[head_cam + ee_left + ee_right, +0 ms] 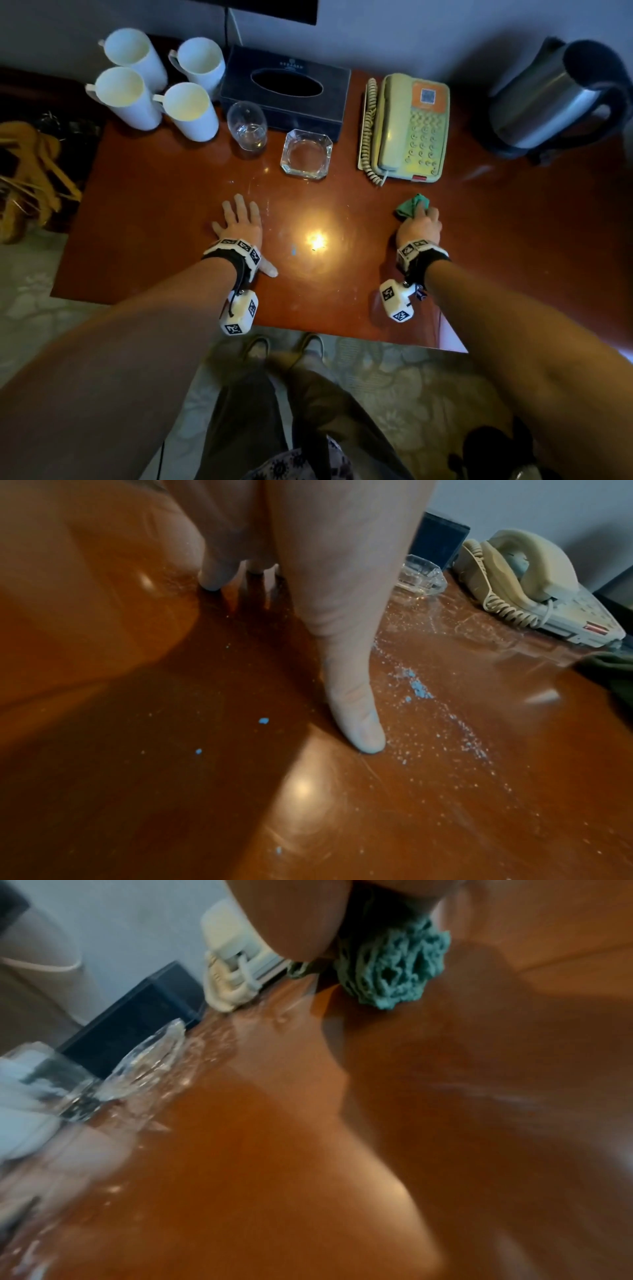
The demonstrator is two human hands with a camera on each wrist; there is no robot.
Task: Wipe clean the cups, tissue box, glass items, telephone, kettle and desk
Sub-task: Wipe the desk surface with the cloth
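Head view, L to R along the far edge of the glossy reddish-brown wooden desk (164, 192): four white ceramic cups (156, 84) grouped at the far-left corner; dark navy rectangular tissue box (286, 90) w/ oval slot beside them; clear round drinking glass (247, 125) just in front of the box's left end; clear square glass ashtray (306, 154) in front of its right end; beige corded telephone (407, 128) w/ coiled cord on its left side, right of centre; stainless-steel kettle (555, 99) w/ black handle at the far-right corner.

Near half of the surface: left hand (239, 222) lies flat, palm down, fingers straight & spread, holding nothing; left-wrist view shows the thumb (356, 710) tip on the wood amid pale dust & small blue crumbs (419, 689); lamp glare sits between the hands; right hand (419, 226) presses a crumpled teal-green cloth (411, 207) onto the surface just in front of the telephone's near edge, fingers curled over & clamped on it; right-wrist view, blurred, shows the cloth (394, 966) bunched under the hand, touching the wood.

Off the left edge: tan wooden hangers (37, 164) on a dark lower surface; below the near edge: patterned floor (394, 377) & the person's feet.
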